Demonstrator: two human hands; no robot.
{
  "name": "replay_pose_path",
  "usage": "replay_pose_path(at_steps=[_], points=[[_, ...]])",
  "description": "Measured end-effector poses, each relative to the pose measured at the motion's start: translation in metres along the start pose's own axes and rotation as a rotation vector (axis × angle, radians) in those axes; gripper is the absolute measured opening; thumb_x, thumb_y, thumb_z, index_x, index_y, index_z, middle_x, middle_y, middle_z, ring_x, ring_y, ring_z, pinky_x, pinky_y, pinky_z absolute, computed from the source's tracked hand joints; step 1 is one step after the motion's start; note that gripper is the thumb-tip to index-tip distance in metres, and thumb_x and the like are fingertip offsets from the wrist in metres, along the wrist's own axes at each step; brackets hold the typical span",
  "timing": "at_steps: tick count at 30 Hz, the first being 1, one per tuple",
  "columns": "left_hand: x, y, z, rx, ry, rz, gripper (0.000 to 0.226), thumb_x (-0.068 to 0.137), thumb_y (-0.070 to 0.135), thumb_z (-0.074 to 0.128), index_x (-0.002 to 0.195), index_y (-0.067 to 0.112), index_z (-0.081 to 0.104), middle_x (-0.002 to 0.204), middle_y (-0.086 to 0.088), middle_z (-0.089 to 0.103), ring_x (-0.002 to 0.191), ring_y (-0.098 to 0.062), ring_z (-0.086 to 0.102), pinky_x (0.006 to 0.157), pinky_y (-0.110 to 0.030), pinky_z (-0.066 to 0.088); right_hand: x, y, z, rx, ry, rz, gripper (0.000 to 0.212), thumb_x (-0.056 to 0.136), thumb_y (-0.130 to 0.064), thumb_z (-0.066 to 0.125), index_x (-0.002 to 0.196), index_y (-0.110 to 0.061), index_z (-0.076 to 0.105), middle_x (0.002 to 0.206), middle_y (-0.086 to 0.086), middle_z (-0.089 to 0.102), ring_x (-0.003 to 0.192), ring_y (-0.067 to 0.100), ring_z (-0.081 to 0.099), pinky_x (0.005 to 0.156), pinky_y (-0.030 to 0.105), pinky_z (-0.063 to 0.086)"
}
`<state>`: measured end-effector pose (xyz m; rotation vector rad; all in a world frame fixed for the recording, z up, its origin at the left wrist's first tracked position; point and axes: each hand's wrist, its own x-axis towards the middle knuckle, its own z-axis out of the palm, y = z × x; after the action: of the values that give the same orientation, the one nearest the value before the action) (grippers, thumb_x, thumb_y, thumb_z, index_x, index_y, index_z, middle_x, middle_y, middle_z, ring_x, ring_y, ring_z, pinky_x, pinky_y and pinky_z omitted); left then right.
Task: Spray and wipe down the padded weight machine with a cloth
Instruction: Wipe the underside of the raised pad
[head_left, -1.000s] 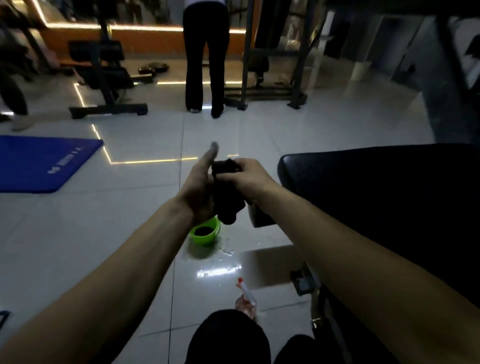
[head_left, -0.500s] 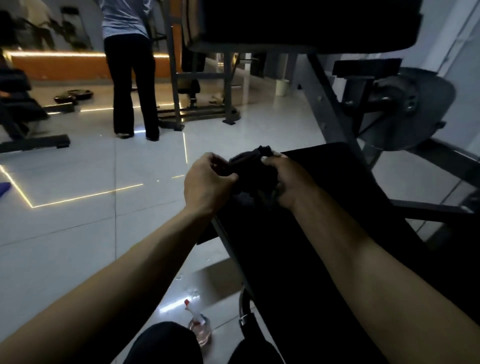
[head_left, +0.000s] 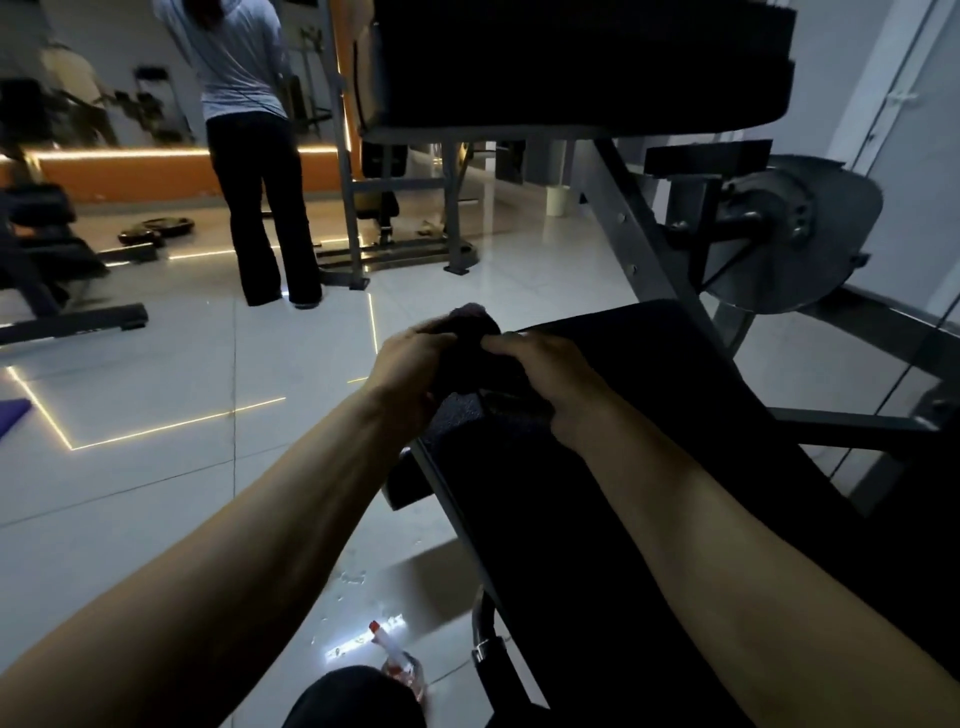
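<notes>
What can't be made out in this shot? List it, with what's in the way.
All head view:
- Cloth: bunched between left hand and right hand; its edges vanish against the dark seat pad.
- Seat pad: too dim to tell wet from dry; the right forearm covers its near part.
- Spray bottle: base hidden behind the knee.
- Upper pad: cut off by the top edge.

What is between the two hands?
In the head view, a dark cloth sits between the left hand and the right hand; both grip it.
</notes>
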<state>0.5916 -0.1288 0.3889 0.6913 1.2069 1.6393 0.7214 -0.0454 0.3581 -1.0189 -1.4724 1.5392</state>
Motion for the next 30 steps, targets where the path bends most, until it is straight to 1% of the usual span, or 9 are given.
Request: replay_pose_path(at_steps=[2, 6, 9, 13, 15, 22, 25, 28, 30], points=[[-0.001, -0.001, -0.004, 0.153, -0.036, 0.113, 0.025, 0.098, -0.006, 0.054, 0.101, 0.011, 0.073, 0.087, -0.006, 0.077, 0.073, -0.016, 0.073, 0.068, -0.027, 0.059, 0.002, -0.002, -0.001, 0.035, 0.065, -0.028, 0.009, 0.082, -0.019, 0.084, 0.083, -0.013, 0.078, 0.086, 0.009, 0.079, 0.08, 0.025, 0.076, 0.08, 0.044, 0.062], [0.007, -0.011, -0.022, 0.754, 0.276, 0.52, 0.016, 0.082, 0.021, 0.085, 0.092, 0.029, 0.076, 0.091, 0.004, 0.076, 0.082, -0.011, 0.072, 0.077, -0.034, 0.06, 0.004, -0.012, -0.011, 0.131, 0.322, -0.105, 0.009, 0.085, -0.01, 0.081, 0.088, -0.015, 0.074, 0.082, 0.005, 0.075, 0.08, 0.022, 0.073, 0.071, 0.032, 0.062], [0.003, -0.02, -0.02, 0.979, 0.172, 0.755, 0.02, 0.08, 0.024, 0.087, 0.084, 0.036, 0.072, 0.091, 0.009, 0.072, 0.08, -0.008, 0.069, 0.073, -0.037, 0.062, 0.001, -0.016, -0.018, 0.321, 0.312, -0.023, 0.01, 0.091, -0.006, 0.073, 0.1, -0.008, 0.073, 0.082, 0.003, 0.071, 0.072, 0.018, 0.069, 0.06, 0.026, 0.057], [0.003, -0.016, -0.002, 0.724, 0.221, 0.61, 0.02, 0.093, 0.015, 0.071, 0.102, 0.033, 0.071, 0.106, 0.008, 0.075, 0.088, -0.009, 0.073, 0.082, -0.041, 0.062, -0.005, 0.001, -0.02, 0.059, 0.332, -0.305, 0.037, 0.084, 0.004, 0.071, 0.117, -0.012, 0.069, 0.104, 0.004, 0.072, 0.09, 0.014, 0.07, 0.067, 0.015, 0.054], [0.003, -0.012, 0.006, 0.811, 0.171, 0.677, 0.03, 0.097, 0.01, 0.064, 0.116, 0.032, 0.071, 0.12, 0.006, 0.072, 0.096, -0.008, 0.07, 0.086, -0.034, 0.06, -0.008, 0.005, -0.023, -0.023, 0.272, -0.372, 0.044, 0.084, 0.006, 0.069, 0.12, -0.02, 0.067, 0.107, 0.0, 0.07, 0.094, 0.01, 0.069, 0.074, 0.016, 0.056], [0.011, 0.005, 0.008, 0.997, -0.128, 0.684, 0.069, 0.083, 0.014, 0.083, 0.144, 0.025, 0.055, 0.144, 0.008, 0.059, 0.133, -0.001, 0.049, 0.112, -0.024, 0.037, -0.01, -0.02, -0.021, 0.387, 0.082, -0.109, 0.02, 0.089, -0.001, 0.069, 0.094, -0.018, 0.079, 0.092, 0.008, 0.079, 0.084, 0.022, 0.076, 0.072, 0.031, 0.059], [0.021, 0.01, 0.004, 0.94, -0.113, 0.623, 0.066, 0.08, 0.015, 0.085, 0.139, 0.018, 0.057, 0.132, 0.001, 0.065, 0.122, -0.013, 0.061, 0.103, -0.03, 0.05, -0.002, -0.022, -0.013, 0.442, -0.044, -0.055, 0.027, 0.088, -0.016, 0.072, 0.114, -0.014, 0.078, 0.108, 0.012, 0.078, 0.099, 0.026, 0.076, 0.086, 0.037, 0.059], [0.029, 0.011, -0.002, 0.803, 0.001, 0.528, 0.052, 0.082, 0.018, 0.085, 0.127, 0.017, 0.06, 0.112, -0.003, 0.072, 0.099, -0.017, 0.071, 0.087, -0.041, 0.061, 0.002, -0.027, -0.006, 0.379, -0.049, -0.021, 0.022, 0.093, -0.033, 0.068, 0.105, -0.017, 0.079, 0.095, 0.002, 0.078, 0.078, 0.013, 0.074, 0.064, 0.028, 0.055], [0.032, 0.011, -0.005, 0.761, 0.002, 0.501, 0.054, 0.08, 0.015, 0.086, 0.125, 0.015, 0.057, 0.101, -0.003, 0.074, 0.091, -0.018, 0.074, 0.082, -0.047, 0.062, 0.009, -0.028, -0.005, 0.324, -0.069, -0.043, 0.034, 0.09, -0.046, 0.072, 0.116, -0.025, 0.075, 0.108, 0.002, 0.076, 0.088, 0.016, 0.073, 0.07, 0.031, 0.057]])
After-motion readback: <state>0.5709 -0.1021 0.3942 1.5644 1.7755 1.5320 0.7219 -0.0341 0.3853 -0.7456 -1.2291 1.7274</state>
